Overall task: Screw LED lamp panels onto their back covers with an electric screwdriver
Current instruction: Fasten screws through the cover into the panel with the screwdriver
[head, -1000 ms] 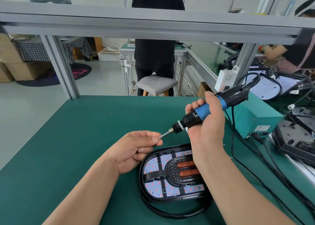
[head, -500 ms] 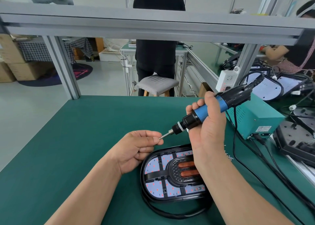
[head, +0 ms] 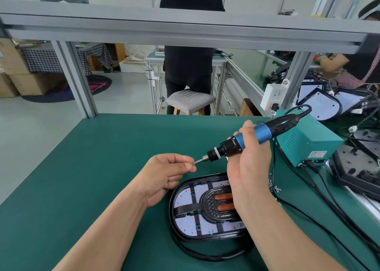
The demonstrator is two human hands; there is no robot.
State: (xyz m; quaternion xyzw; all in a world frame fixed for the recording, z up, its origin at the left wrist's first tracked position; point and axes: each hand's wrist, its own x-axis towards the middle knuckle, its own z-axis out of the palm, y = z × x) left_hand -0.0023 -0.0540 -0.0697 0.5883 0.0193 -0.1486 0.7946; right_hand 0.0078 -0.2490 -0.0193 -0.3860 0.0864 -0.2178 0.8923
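An oval black lamp (head: 202, 208) with a white LED panel, red dots and two copper coils lies on the green table (head: 98, 168), its black cable looped beneath. My right hand (head: 249, 159) grips a blue and black electric screwdriver (head: 253, 138), held above the lamp with the bit pointing left. My left hand (head: 166, 172) pinches a small screw (head: 193, 164) at the bit's tip. My right wrist hides the lamp's right part.
A teal power box (head: 306, 141) sits at the right with black cables running toward me. Several loose screws (head: 273, 186) lie beside the lamp. More lamp covers (head: 357, 164) pile at the far right. An aluminium frame (head: 185, 30) crosses overhead; a person stands behind by a stool.
Almost nothing moved; both hands hold their pose with the screw against the bit, the screwdriver shifting only slightly.
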